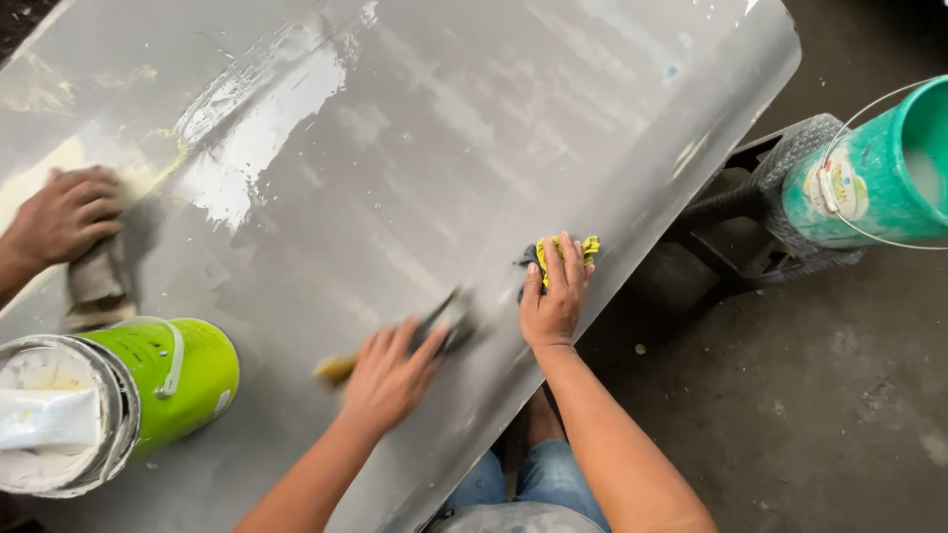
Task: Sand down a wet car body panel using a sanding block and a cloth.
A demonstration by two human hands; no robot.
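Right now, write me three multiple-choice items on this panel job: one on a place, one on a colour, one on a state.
1. Where does the right hand rest?
A. on a yellow rag near the panel's edge
B. inside the bucket
C. on the floor

2. What colour is the tub lying at lower left on the grey panel?
A. red
B. lime green
C. black

3. What does the left hand show?
A. empty and flat
B. gripping a blurred scraper against the panel
C. holding a cup

Answers: 1 A, the fingers press on the rag; 2 B, its side is bright green; 3 B, the tool's blade touches the surface.
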